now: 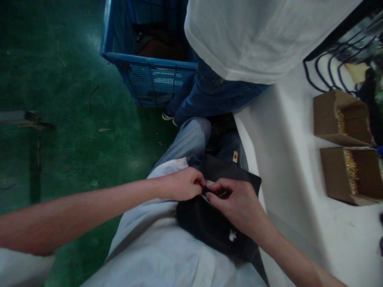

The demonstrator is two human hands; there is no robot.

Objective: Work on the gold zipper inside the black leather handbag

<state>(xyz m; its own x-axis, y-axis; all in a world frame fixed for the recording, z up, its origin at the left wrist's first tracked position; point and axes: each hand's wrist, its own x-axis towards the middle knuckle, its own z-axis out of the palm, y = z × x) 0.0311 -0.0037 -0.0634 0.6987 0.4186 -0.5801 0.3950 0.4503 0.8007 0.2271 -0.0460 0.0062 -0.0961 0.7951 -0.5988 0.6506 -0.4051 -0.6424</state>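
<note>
A black handbag [206, 227] lies across my lap, its flap [227, 171] folded away from me. A gold metal clasp plate [235, 156] sits near the flap's far edge, and a small shiny fitting [232, 235] shows on the bag's front. My left hand [185, 185] is closed over the bag's opening, thumb and fingers pinched together. From the other side my right hand [236, 199] pinches with thumb and forefinger. Between the two sets of fingertips is a small black piece [205, 189], whose exact kind is too blurred to tell. A pale edge shows beside it.
A white worktable [290, 159] runs along my right, bearing two open cardboard boxes [332, 115] with small gold pieces and several black cords [317, 71]. Ahead stands a person in a white shirt [254, 36], beside a blue plastic crate [155, 79] on the green floor [74, 151].
</note>
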